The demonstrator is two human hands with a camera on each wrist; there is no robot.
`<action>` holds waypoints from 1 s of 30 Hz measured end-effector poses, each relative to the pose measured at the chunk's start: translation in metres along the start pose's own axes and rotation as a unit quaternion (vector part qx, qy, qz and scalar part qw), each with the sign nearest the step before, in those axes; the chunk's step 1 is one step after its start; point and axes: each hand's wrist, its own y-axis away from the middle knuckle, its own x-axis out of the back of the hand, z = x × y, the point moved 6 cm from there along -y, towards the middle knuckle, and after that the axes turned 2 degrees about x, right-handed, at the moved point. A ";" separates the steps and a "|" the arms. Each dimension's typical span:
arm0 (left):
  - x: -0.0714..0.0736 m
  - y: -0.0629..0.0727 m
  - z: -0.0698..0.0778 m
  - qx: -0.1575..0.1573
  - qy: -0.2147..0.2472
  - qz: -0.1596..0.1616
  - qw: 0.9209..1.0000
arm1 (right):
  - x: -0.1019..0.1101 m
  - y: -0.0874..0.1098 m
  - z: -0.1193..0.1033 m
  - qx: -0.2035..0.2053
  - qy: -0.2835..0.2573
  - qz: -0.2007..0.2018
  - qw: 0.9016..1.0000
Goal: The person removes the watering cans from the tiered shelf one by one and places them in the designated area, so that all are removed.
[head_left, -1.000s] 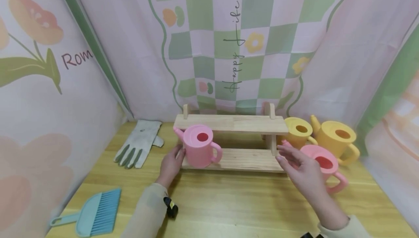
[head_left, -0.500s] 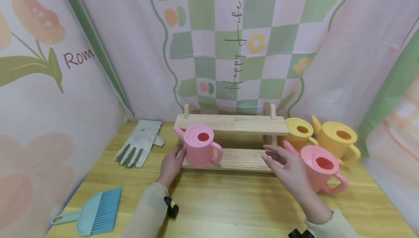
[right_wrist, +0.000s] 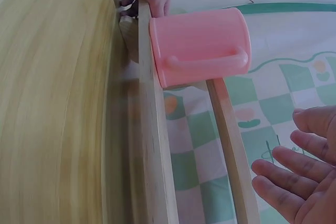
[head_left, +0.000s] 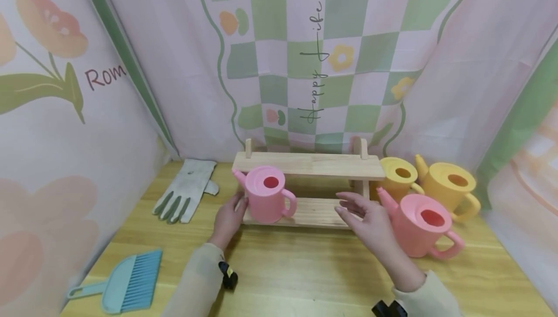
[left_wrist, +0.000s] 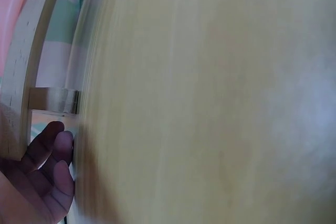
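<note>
1. Pale printed fabric (head_left: 192,89) closes off the back and sides, with a green-and-white checkered panel (head_left: 305,55) at the centre and flowers on the left
2. Below it lies a light wood-grain table (head_left: 296,268)
3. A two-tier wooden rack (head_left: 314,166) stands at the rear middle of the table, close to the fabric
4. The large pink watering can (head_left: 410,234) stands upright on the table to the right of the rack, handle towards the right
5. The large yellow watering can (head_left: 438,191) is upright behind it, in the back right area
6. The small yellow watering can (head_left: 388,186) stands between that one and the rack, its left side partly hidden
7. The small pink watering can (head_left: 263,205) is upright on the left end of the lower board (head_left: 320,213), spout to the left, handle to the right
8. A light blue hand brush (head_left: 126,283) lies at the front left, bristles pointing right
9. A grey-white glove (head_left: 187,191) lies flat to the left of the rack, its green-marked fingers towards the front
10. The left hand (head_left: 227,217) grips the left end of the lower board, fingers curled beneath; whether it touches the small pink watering can is unclear
11. The right hand (head_left: 370,222), fingers loosely extended and free, hangs near the right end of the lower board
</note>
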 end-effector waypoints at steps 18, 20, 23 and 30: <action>0.001 0.000 -0.001 0.000 0.005 -0.003 1.000 | -0.043 -0.010 -0.005 -0.025 -0.036 -0.037 0.998; 0.001 0.000 -0.002 0.002 0.006 -0.004 1.000 | -0.048 -0.012 -0.006 -0.024 -0.041 -0.040 0.998; 0.001 -0.001 -0.003 0.005 0.007 -0.006 1.000 | -0.055 -0.014 -0.007 -0.024 -0.047 -0.044 0.998; 0.000 0.000 0.000 0.002 0.009 -0.004 1.000 | -0.064 -0.019 -0.007 -0.035 -0.048 -0.060 0.996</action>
